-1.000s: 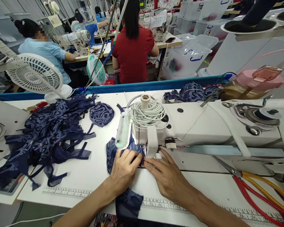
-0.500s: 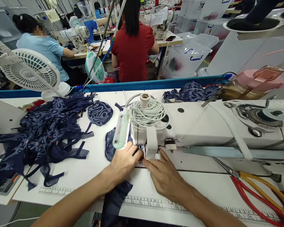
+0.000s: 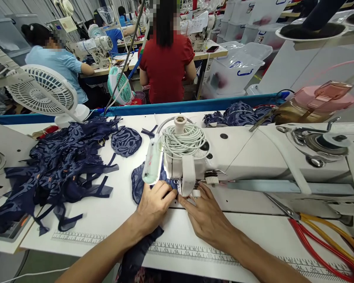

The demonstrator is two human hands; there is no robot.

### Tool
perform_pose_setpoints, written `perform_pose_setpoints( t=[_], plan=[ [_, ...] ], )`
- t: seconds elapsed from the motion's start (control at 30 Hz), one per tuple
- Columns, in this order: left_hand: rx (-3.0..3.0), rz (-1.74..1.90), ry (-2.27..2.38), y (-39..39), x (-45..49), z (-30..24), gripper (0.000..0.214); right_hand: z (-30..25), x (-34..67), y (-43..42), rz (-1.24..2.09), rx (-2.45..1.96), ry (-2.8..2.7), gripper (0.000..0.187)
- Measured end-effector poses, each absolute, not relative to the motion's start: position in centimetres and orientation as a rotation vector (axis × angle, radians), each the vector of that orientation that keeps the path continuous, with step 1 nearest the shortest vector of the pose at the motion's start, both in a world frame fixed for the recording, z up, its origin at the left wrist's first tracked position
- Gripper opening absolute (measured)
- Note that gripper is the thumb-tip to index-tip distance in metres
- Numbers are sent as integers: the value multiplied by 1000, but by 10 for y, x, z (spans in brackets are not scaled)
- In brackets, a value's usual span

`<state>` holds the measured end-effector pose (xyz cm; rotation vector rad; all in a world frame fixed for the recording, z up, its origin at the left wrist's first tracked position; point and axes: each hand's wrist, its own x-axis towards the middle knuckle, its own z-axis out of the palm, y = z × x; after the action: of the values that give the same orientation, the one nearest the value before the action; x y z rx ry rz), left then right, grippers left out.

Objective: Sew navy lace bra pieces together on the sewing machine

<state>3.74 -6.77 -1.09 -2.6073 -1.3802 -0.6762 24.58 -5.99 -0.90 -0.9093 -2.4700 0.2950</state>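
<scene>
Pressing the navy, pale-patterned sheer fabric [image 3: 137, 182] under the bunched left hand [image 3: 155, 202], right hand [image 3: 208, 212] just beside; can't tell whether pinching with either. Now trailing its dark tail [image 3: 141, 249] further left below the wrist, apparently re-angling beneath the white metal sewing machine [image 3: 242, 153].

Pale ridged backing [image 3: 84, 8] — wall or curtain, unclear — behind tables [image 3: 220, 53]; clear bins [image 3: 228, 72] stacked right; greenish floor [image 3: 50, 259] lower left.

The left hand [image 3: 155, 202] and right hand [image 3: 208, 212] are bare and slim-fingered, the forearms [image 3: 106, 245] uncovered as far as they show. Below the front edge of the table [image 3: 106, 220], dark, reddish-patterned cloth [image 3: 140, 275] may be clothing.
</scene>
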Motion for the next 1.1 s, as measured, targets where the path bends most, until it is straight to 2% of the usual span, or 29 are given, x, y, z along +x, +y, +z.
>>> perform_pose_setpoints(
  t=[0.17, 0.33, 0.63, 0.73, 0.83, 1.0, 1.1],
  plan=[
    [-2682, -707, -1386, -69, 35, -15, 33, -8, 249, -61, 305, -885, -2459, 52],
    [-2726, -723, -1341, -64, 28, -19, 35, -9, 248, -60, 314, -900, -2453, 51],
    [-2753, -630, -1270, -45, 25, -8, 22, -6, 243, -54, 271, -982, -2548, 50],
    [-2804, -439, -1253, -43, 23, 10, 13, -4, 245, -51, 277, -958, -2551, 45],
    [-2765, -327, -1258, -39, 19, 29, 18, -5, 248, -45, 261, -943, -2495, 29],
    [-2650, -181, -1403, -46, 29, 42, 13, -10, 244, -34, 86, -984, -2431, 32],
    [-2599, -144, -1388, -66, 46, 36, 18, -11, 239, -30, -14, -949, -2452, 26]
  ],
)
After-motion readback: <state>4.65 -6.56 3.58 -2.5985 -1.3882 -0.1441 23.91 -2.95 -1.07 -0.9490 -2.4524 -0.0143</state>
